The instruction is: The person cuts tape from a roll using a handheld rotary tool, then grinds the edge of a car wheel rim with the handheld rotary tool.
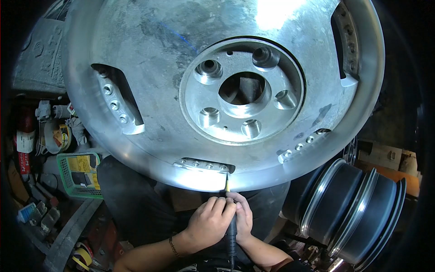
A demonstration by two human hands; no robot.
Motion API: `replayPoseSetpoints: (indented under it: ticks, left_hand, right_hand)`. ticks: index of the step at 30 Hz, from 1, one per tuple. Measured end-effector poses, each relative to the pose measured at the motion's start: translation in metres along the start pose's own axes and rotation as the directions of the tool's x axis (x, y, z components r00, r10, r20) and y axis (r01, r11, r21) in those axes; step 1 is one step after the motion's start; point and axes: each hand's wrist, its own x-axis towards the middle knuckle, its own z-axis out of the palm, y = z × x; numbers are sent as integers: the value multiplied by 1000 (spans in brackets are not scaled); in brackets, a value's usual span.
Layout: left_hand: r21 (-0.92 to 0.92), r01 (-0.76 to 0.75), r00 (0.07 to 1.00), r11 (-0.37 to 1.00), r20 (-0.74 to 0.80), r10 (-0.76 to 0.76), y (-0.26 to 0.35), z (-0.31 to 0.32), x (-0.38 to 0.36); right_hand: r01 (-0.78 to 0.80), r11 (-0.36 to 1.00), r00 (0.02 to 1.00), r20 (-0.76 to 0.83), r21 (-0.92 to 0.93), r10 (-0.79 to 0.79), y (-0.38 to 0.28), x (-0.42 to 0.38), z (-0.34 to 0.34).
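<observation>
A large bare-metal wheel (154, 104) fills the upper part of the view, with a recessed hub, bolt holes and several slots near its rim. Below its lower edge, my left hand (212, 222) is closed around a slim dark tool (231, 240) with a cable or grip running down toward my body. My right hand (242, 215) grips the same tool from the other side. Its thin tip, yellowish near the fingers, reaches up to the right end of the bottom slot (206, 166). A bracelet circles my left wrist.
Two more wheel rims (353, 208) lie on their sides at the lower right, near a cardboard box (383, 156). A green basket (65, 181) with yellow packets stands at the left, beside bottles and small parts. My knees are beneath the wheel.
</observation>
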Motion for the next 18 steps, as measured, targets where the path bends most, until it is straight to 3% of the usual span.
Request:
replayPoseSetpoints:
  ticks: [2, 8, 14, 18]
  left_hand:
    - [-6, -60, 997, 998, -52, 60, -3, 2, 1]
    - [11, 26, 1000, 1000, 0, -26, 1, 1, -1]
    - [1, -46, 998, 999, -31, 46, -4, 2, 1]
    - [25, 10, 1000, 1000, 0, -10, 0, 1, 0]
  right_hand:
    - [16, 1000, 999, -38, 9, -16, 1, -1, 0]
    - [8, 999, 1000, -2, -43, -8, -2, 2, 1]
    - [26, 999, 999, -26, -38, -27, -4, 1, 2]
    - [21, 999, 1000, 4, -48, -21, 2, 3, -1]
